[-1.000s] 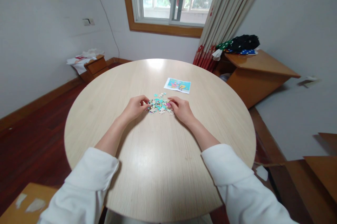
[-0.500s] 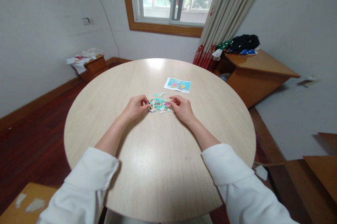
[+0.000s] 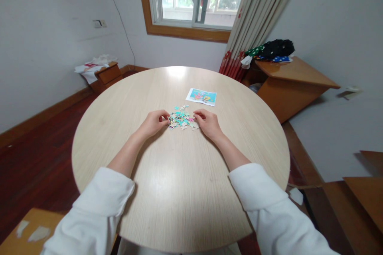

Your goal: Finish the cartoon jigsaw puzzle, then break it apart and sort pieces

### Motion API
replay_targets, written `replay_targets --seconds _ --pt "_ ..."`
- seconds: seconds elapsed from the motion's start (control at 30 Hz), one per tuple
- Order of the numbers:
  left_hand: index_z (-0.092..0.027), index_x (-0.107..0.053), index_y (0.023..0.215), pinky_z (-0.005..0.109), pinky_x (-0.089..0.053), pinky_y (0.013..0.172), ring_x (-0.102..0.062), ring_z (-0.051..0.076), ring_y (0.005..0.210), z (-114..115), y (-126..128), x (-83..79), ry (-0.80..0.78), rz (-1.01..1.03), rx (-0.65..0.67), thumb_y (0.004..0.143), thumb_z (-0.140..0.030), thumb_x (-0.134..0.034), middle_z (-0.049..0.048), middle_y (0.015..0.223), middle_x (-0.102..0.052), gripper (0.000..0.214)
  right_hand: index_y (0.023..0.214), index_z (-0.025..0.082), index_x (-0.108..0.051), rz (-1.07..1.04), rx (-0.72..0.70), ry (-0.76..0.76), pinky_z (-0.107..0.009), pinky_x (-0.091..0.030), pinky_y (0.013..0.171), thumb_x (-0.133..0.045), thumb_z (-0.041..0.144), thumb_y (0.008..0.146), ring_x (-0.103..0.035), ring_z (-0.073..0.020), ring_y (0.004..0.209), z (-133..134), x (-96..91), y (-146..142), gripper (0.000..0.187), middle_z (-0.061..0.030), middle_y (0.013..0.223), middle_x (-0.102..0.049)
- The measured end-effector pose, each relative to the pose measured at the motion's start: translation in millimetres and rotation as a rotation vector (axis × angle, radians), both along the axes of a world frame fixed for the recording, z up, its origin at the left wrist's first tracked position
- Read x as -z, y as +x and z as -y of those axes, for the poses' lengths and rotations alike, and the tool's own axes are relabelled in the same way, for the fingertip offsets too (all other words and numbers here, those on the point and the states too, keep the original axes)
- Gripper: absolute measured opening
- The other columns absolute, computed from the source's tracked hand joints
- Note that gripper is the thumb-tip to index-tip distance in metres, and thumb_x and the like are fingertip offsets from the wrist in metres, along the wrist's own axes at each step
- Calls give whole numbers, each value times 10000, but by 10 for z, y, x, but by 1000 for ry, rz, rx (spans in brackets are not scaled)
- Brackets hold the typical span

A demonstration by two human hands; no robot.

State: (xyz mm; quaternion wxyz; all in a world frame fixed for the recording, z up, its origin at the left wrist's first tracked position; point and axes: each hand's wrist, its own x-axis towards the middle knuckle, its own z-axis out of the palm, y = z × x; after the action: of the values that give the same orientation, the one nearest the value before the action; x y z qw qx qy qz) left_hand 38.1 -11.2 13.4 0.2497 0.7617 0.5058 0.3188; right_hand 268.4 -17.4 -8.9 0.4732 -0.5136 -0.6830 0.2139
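The round tabletop (image 3: 179, 191) before me is smooth, pale wood grain, glossy where the light catches it. The puzzle pieces (image 3: 180, 117) look like matt card, though they're too small from here to be sure. The picture sheet (image 3: 201, 97) is smooth paper, the sleeves (image 3: 103, 197) soft matt cloth, the floorboards (image 3: 36, 159) dark polished wood.

My left forearm (image 3: 127, 153) and right forearm (image 3: 231, 152) stretch forward, angling in towards each other; left hand (image 3: 155, 122) curled, thumb and index arched, their tips near one another, and there's my right hand (image 3: 207, 122) facing it, fingers bent inward!
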Motion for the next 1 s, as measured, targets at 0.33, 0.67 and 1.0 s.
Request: replay_targets --seconds 0.33,0.67,1.0 --pt "-194 -403 535 251 -276 525 -351 99 504 28 -48 -26 166 -12 -195 773 -343 -456 -46 492 -381 285 815 165 -643 37 123 108 -281 -460 655 -468 208 761 -574 -147 647 8 -71 118 188 -40 762 -667" --pt "-217 -182 493 267 -206 502 -236 87 448 333 -147 57 204 -92 -151 802 -332 -368 -56 468 -182 379 663 200 -506 128 155 138 -259 -364 578 -411 161 708 -443 -131 555 317 -146 179 112 17 593 -482" --pt "-203 -444 671 289 -400 616 -475 155 638 709 -234 44 264 -287 118 829 -318 -400 29 675 -511 200 700 200 -497 444 57 244 -305 -382 649 -402 130 758 -489 -181 668 757 -48 391 131 -34 661 -530"
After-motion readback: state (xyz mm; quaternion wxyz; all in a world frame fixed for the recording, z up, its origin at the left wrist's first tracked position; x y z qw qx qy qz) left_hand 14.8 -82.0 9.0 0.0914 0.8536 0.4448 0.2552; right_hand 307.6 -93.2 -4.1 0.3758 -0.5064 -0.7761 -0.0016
